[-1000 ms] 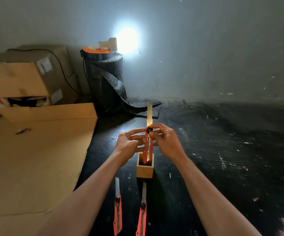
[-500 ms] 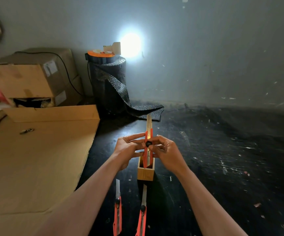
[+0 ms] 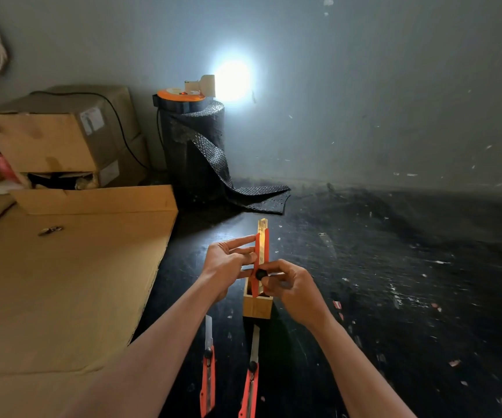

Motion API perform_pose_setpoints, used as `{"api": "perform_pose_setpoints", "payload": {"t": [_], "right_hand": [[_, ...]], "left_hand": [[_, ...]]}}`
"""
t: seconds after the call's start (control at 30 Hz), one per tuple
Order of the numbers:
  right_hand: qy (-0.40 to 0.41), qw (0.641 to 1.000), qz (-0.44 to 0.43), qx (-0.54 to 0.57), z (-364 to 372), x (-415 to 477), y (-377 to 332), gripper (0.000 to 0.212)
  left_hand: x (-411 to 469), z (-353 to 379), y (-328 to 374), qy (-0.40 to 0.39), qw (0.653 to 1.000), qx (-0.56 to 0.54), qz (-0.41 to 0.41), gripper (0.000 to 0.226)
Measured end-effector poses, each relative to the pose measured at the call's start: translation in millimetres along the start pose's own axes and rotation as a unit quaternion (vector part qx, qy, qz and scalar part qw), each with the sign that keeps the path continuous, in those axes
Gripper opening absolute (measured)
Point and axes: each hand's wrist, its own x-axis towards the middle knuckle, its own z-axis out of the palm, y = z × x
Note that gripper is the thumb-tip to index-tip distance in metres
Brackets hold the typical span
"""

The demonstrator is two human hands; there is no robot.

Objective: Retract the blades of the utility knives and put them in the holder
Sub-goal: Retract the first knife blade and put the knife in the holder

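Observation:
An orange utility knife [image 3: 262, 251] stands upright with its lower end inside the small wooden holder [image 3: 257, 308] on the dark floor. A short length of blade still sticks out of its top. My left hand [image 3: 228, 262] grips the knife's body from the left. The thumb and fingers of my right hand [image 3: 288, 286] pinch the black slider knob on its front. Two more orange knives lie on the floor nearer to me, one on the left [image 3: 208, 369] and one on the right [image 3: 252, 375], both with blades extended toward the holder.
A large flat cardboard sheet [image 3: 62, 282] covers the floor on the left, with cardboard boxes [image 3: 59, 134] behind it. A black roll of bubble wrap [image 3: 195, 152] stands by the wall, topped by an orange reel and a bright lamp. Dark floor extends to the right.
The slider knob and my right hand have moved down the knife body, and the exposed blade at the top has become shorter. The knife stays upright in the holder.

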Motion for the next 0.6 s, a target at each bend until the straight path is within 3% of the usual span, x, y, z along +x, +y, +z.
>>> {"api": "perform_pose_setpoints", "payload": {"t": [0.3,0.43,0.6], "right_hand": [[-0.002,0.999,-0.013,-0.048,2,-8,-4,0.031],[0.024,0.998,-0.005,-0.061,4,-6,-8,0.022],[0.031,0.997,-0.011,-0.067,5,-7,-11,0.035]], "left_hand": [[2,3,3,0.006,1.000,-0.004,0.004,0.040],[2,5,4,0.000,1.000,0.000,0.010,0.040],[4,7,4,-0.006,1.000,-0.004,0.013,0.041]]}}
